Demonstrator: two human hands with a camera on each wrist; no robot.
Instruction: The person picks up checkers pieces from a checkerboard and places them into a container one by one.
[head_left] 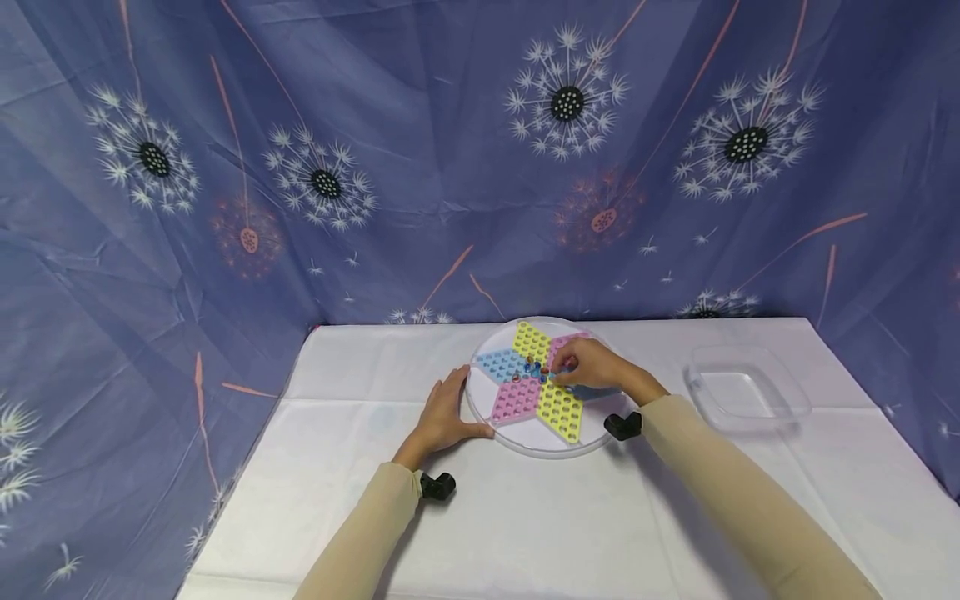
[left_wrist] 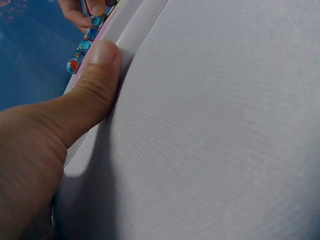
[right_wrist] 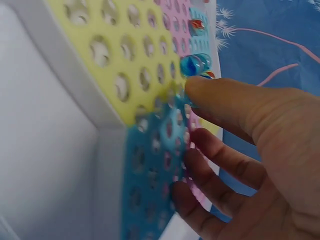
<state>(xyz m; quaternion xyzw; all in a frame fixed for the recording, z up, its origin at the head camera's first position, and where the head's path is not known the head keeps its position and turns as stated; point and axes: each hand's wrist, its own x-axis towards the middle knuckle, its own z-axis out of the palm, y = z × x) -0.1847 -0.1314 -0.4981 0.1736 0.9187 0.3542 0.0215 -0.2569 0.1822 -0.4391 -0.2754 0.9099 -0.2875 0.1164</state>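
A round white Chinese checkers board, with a star of yellow, pink and blue hole-filled points, lies on the table. Several glass marbles cluster near its middle; the right wrist view shows a blue marble just beyond the thumb. My right hand is over the star, thumb and forefinger pinching a marble mostly hidden by the fingertips. Its other fingers bend down close to the blue point. Along the board's left rim rests my left hand, fingers extended, with the thumb pressed against the edge.
To the right of the board stands a clear plastic container. A white cloth covers the table. Behind and to the left hangs a blue dandelion-print curtain, close to the table's back edge.
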